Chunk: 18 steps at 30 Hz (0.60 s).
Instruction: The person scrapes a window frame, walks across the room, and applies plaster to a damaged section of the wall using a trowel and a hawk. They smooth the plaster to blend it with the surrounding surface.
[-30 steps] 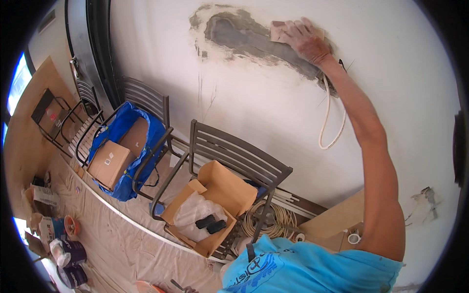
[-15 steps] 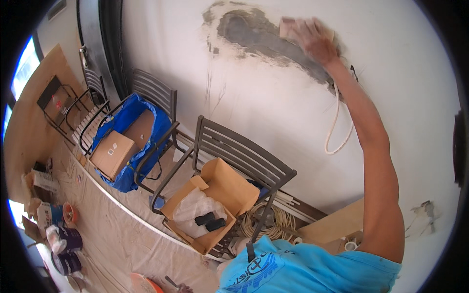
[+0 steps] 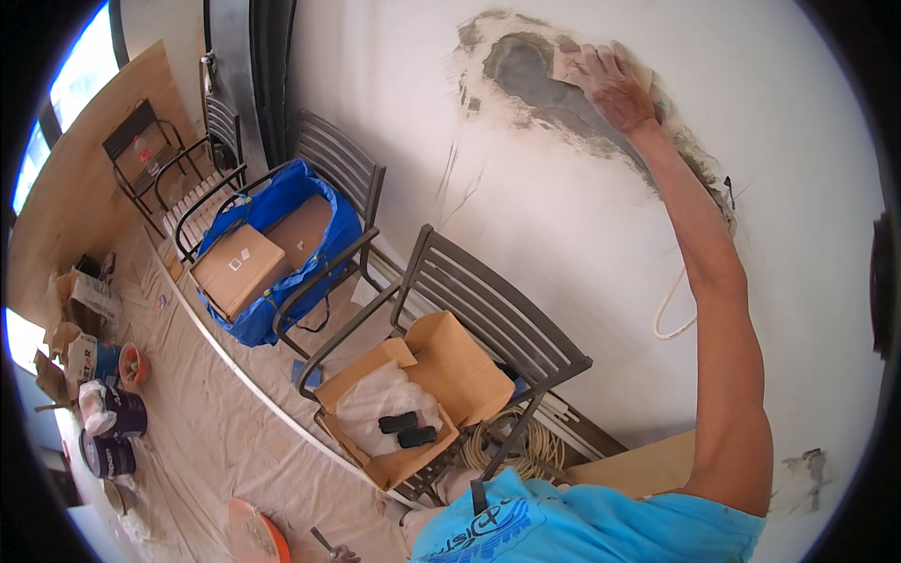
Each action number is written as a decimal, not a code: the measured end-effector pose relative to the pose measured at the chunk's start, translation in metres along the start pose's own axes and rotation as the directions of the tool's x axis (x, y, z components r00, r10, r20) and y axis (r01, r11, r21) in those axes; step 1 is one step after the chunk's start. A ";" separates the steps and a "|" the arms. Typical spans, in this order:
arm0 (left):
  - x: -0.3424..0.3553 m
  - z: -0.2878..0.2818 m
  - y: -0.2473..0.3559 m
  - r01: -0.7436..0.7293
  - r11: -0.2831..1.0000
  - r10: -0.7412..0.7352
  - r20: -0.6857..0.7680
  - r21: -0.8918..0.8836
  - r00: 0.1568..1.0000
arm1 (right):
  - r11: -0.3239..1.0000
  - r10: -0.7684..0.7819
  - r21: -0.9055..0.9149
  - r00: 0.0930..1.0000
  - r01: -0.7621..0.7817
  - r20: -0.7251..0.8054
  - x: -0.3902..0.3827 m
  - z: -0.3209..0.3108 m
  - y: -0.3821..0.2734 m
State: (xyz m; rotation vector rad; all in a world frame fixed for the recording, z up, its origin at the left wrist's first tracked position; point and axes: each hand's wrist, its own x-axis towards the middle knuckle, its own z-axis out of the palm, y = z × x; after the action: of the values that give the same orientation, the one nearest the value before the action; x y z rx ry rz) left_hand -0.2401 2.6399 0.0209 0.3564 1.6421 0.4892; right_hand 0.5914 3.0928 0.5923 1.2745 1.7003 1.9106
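My right hand [image 3: 615,89] is raised against the white wall [image 3: 582,244], pressing a tan sheet that looks like sandpaper [image 3: 565,64] flat under its fingers. It lies over a rough grey patch of filler [image 3: 526,70], which runs from upper left down to the right. A white cable loop [image 3: 671,324] hangs from the wall behind my right forearm. Low at the picture's edge, my left hand [image 3: 345,555] is mostly cut off, closed round a thin tool with a flat end, like a putty knife [image 3: 321,538]. Near it is an orange tub [image 3: 272,540], partly out of view.
A metal chair [image 3: 493,296] below the patch bears an open cardboard box [image 3: 469,375] with two black pieces. Another chair holds a blue bag [image 3: 249,324] of cartons. Coiled cable [image 3: 526,450] lies behind. Paint buckets [image 3: 122,413] stand left on the sheeted floor [image 3: 216,441].
My right hand has slid left along the grey patch with the sheet. The whole view has turned, so the chairs and wall patch sit further right. My left hand keeps its tool.
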 end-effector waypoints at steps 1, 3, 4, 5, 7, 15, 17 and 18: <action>0.005 -0.008 -0.008 0.029 0.999 -0.028 -0.026 0.020 0.999 | 0.999 -0.045 -0.030 0.999 0.045 0.000 -0.001 0.003 -0.006; 0.017 -0.018 -0.023 0.086 0.995 -0.082 -0.065 0.051 0.994 | 0.985 -0.141 -0.104 0.990 0.141 0.002 -0.004 0.011 -0.017; 0.024 -0.016 -0.030 0.110 0.992 -0.105 -0.082 0.057 0.991 | 0.985 -0.173 -0.018 0.985 0.173 -0.025 -0.003 0.003 -0.027; 0.030 -0.011 -0.037 0.130 0.990 -0.124 -0.100 0.057 0.987 | 0.977 -0.201 0.066 0.978 0.205 -0.060 -0.003 -0.007 -0.042; 0.042 0.006 -0.041 0.098 0.994 -0.097 -0.028 0.050 0.995 | 0.962 -0.268 0.046 0.962 0.270 -0.057 -0.009 -0.003 -0.040; -0.017 0.016 -0.023 -0.047 0.999 0.049 -0.106 0.024 0.993 | 0.990 -0.007 -0.139 1.000 0.007 -0.005 0.075 0.019 -0.014; -0.031 0.014 -0.021 -0.053 0.998 0.046 -0.188 -0.033 0.981 | 0.994 -0.049 -0.095 0.999 0.047 -0.022 0.068 0.024 -0.052; -0.029 0.016 -0.021 -0.057 0.996 0.042 -0.212 -0.062 0.976 | 0.992 -0.122 -0.041 0.992 0.121 -0.022 0.048 0.030 -0.080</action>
State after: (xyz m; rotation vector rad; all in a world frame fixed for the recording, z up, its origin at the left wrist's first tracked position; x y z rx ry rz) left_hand -0.2195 2.6092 0.0340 0.3037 1.8198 0.6362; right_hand 0.5603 3.1676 0.5371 1.1112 1.7021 1.8873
